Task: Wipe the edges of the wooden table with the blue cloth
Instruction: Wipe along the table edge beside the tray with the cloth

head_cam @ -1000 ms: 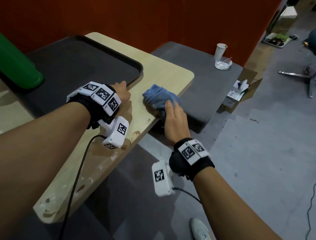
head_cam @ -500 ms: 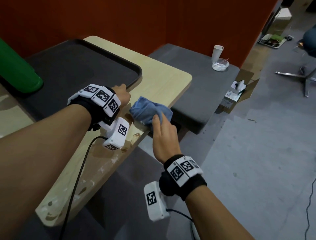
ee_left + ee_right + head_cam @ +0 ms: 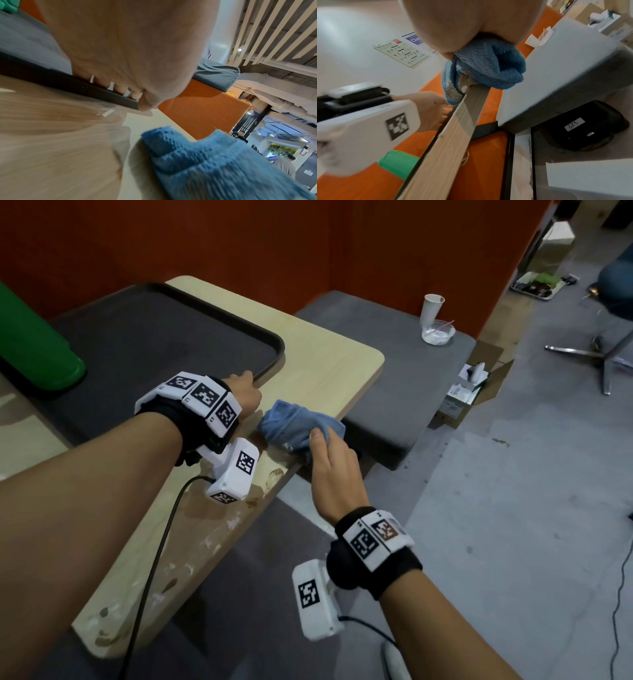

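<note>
The blue cloth [image 3: 294,429] [image 3: 488,65] [image 3: 205,162] is bunched over the long right edge of the light wooden table [image 3: 318,364] [image 3: 453,135]. My right hand [image 3: 322,450] grips it from the side, thumb on top and fingers hidden under the edge. Just left of the cloth, my left hand [image 3: 247,392] [image 3: 428,108] holds the rim of the dark tray [image 3: 154,337] [image 3: 68,83], fingers over the rim and thumb on its near side. The near stretch of the table edge [image 3: 205,542] carries white and brown stains.
A green object [image 3: 30,337] stands on the tray's far left. Right of the table is a grey padded bench [image 3: 394,364] with a paper cup [image 3: 432,308] and a clear bowl [image 3: 438,333]. An open cardboard box [image 3: 472,392] and a chair base [image 3: 599,357] stand on the floor.
My right hand has slid the cloth along the table edge toward me, ending right beside the left hand. The left hand has stayed on the tray rim.
</note>
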Available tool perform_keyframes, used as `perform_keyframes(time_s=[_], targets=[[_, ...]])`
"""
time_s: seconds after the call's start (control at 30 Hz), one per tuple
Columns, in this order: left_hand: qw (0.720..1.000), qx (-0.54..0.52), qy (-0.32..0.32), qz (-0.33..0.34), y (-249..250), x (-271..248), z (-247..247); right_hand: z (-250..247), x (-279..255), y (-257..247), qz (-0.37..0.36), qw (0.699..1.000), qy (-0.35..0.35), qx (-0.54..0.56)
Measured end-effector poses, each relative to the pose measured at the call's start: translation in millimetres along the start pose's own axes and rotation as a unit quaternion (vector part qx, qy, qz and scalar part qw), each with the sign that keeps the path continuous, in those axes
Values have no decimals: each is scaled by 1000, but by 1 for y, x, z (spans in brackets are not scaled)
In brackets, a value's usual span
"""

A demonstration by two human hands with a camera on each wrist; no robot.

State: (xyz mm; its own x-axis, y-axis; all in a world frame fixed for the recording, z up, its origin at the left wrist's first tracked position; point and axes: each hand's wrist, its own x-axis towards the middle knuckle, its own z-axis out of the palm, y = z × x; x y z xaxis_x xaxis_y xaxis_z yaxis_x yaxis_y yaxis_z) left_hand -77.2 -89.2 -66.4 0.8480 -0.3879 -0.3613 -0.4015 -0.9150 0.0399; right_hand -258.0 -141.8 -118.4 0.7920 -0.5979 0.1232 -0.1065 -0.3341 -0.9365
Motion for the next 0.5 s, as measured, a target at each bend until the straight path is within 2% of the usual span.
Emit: perform_keyframes(time_s=[0.23, 0.33, 0.43, 0.5], targets=[[1000, -8, 6, 4, -2, -2, -1, -20, 39, 6, 29, 997, 2, -65], [1000, -4, -1, 8, -4, 3, -1, -11, 24, 9, 30, 993, -23, -108], [1000, -13, -12, 6, -4, 6, -1, 4, -7, 5, -19, 998, -14, -55], [1000, -17, -18, 9, -4, 6, -1, 4, -11, 4, -26, 999, 4, -29]])
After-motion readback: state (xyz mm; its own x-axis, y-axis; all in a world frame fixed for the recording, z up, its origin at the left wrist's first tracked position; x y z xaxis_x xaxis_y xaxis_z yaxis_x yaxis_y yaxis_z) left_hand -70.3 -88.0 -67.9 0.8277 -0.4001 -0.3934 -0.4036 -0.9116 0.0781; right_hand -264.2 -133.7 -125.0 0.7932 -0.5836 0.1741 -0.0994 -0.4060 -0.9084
